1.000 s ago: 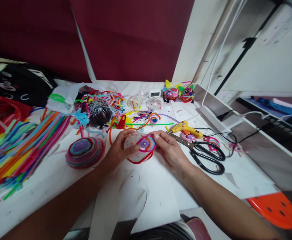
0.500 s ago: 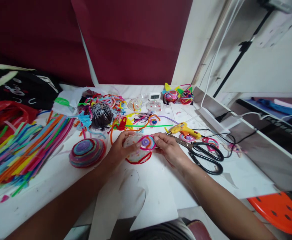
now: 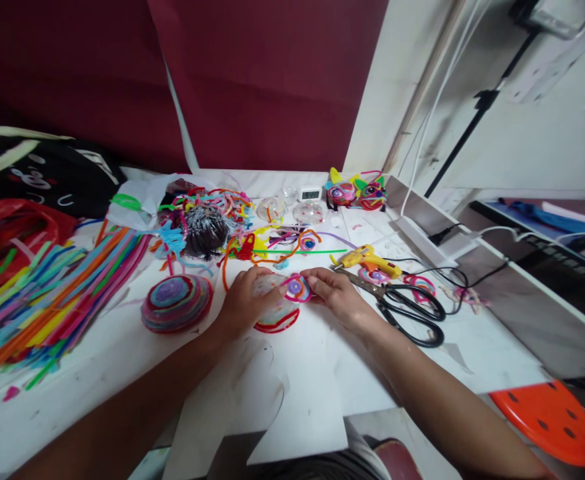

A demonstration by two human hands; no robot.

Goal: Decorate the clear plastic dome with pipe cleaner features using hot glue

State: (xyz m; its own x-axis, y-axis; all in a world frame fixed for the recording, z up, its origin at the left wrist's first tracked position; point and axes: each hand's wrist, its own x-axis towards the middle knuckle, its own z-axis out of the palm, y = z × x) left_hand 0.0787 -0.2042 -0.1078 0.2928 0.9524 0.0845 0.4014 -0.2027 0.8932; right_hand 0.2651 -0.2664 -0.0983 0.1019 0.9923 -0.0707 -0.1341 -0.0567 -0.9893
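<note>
A clear plastic dome (image 3: 275, 308) with a red pipe-cleaner edge sits in front of me at the table's middle. My left hand (image 3: 246, 298) grips its left side, fingers closed round it. Against the dome's upper right lies a coiled pipe-cleaner piece (image 3: 298, 288), pink outside with a purple centre. My right hand (image 3: 336, 293) pinches that coil's right edge, while my left thumb reaches its left edge. Just right of my right hand are black-handled scissors (image 3: 402, 303) and a yellow glue gun (image 3: 367, 260). Left of my left hand stands a dome covered in coloured pipe-cleaner rings (image 3: 177, 307).
Loose pipe cleaners (image 3: 47, 293) spread over the left side. At the back are a tangle of scraps (image 3: 222, 207), several clear domes (image 3: 308, 213), a small digital clock (image 3: 310, 194) and two colourful faces (image 3: 356, 193). A power strip (image 3: 425, 240) with cables lines the right edge.
The coil has turned a little and shifted slightly right against the dome. Both hands keep their holds. The whole view has moved slightly.
</note>
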